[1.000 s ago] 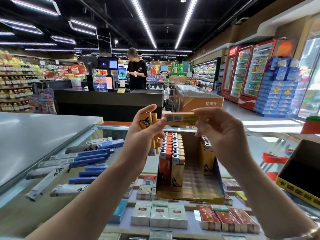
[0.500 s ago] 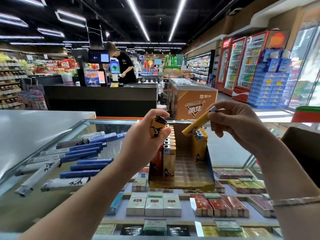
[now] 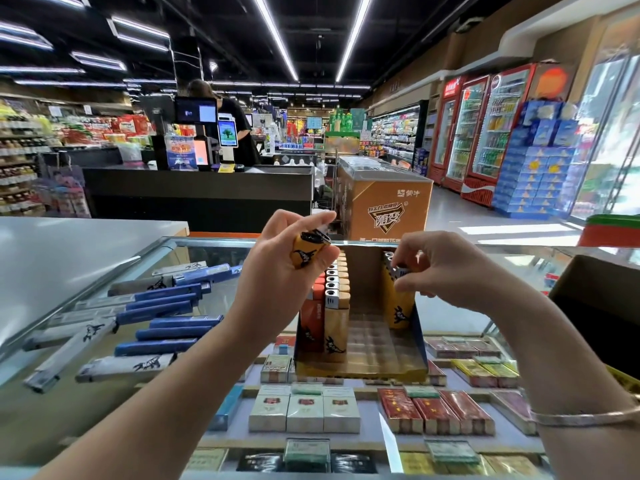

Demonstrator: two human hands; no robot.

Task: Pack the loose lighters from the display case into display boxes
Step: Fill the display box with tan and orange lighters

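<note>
The right hand (image 3: 446,268) pinches a lighter (image 3: 398,292) into the box (image 3: 360,368) below its fingers; push it straight down. The left hand (image 3: 277,268) grips spare lighters (image 3: 306,251).

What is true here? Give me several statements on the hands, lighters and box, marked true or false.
1. The left hand holds orange lighters above the box. True.
2. The right hand is empty and flat on the glass. False: its fingers pinch the top of a lighter standing at the right side of the box.
3. The box is full. False: the middle slots are bare; lighters stand only at its left and right.
4. Blue and grey lighters lie loose on the glass, left of the box. True.
5. The box stands on the glass counter. True.
</note>
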